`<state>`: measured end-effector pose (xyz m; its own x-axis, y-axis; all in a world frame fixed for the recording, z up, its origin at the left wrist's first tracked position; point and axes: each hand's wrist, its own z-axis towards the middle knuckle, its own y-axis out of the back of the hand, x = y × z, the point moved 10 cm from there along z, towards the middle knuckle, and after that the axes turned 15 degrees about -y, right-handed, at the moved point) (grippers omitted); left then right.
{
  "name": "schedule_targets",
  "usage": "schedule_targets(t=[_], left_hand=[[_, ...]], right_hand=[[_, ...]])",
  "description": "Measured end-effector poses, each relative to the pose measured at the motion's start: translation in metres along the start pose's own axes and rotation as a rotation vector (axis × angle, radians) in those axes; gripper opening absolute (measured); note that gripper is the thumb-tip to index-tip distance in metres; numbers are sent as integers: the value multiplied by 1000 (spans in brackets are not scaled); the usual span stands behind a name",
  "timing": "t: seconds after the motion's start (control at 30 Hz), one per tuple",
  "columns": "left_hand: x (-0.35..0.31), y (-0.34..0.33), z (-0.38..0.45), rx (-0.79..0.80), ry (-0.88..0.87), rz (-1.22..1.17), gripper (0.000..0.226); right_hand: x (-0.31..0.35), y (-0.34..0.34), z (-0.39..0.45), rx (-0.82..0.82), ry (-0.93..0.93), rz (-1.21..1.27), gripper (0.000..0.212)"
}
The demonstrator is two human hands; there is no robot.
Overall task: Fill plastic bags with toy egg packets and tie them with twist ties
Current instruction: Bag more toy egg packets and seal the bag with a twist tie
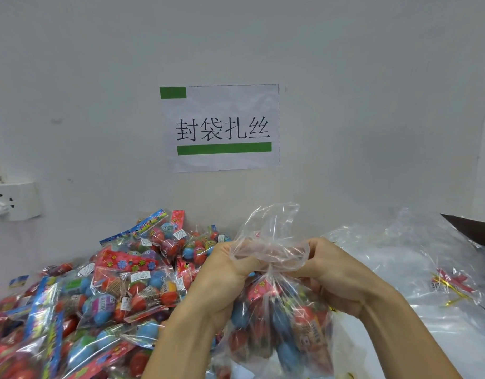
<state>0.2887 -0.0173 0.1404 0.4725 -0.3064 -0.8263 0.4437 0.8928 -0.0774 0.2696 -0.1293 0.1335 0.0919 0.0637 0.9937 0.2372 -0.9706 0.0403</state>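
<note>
A clear plastic bag (279, 332) filled with toy egg packets hangs in front of me. My left hand (222, 272) and my right hand (334, 272) both grip its gathered neck, and the loose top (268, 228) flares above my fingers. Whether a twist tie sits at the neck is hidden by my fingers. A big heap of toy egg packets (107, 291) lies to the left. Gold twist ties (449, 288) lie on the right.
Empty clear plastic bags (394, 247) spread over the table on the right. A paper sign (222, 127) hangs on the white wall ahead. A wall socket (14, 201) sits at the left. A dark object (474, 228) juts in at the right edge.
</note>
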Motion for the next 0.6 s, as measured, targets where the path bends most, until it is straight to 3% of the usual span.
schedule_targets(t=[0.2,0.33,0.6], left_hand=[[-3,-1,1,-7,-23,9,20],[-3,-1,1,-25,-16,4,20],[0,-4,0,-56,30,-77,25]], right_hand=[[4,1,-3,-34,8,-73,5],[6,5,-3,-113,36,-177,21],[11,6,-4,-182,111,-253,14]])
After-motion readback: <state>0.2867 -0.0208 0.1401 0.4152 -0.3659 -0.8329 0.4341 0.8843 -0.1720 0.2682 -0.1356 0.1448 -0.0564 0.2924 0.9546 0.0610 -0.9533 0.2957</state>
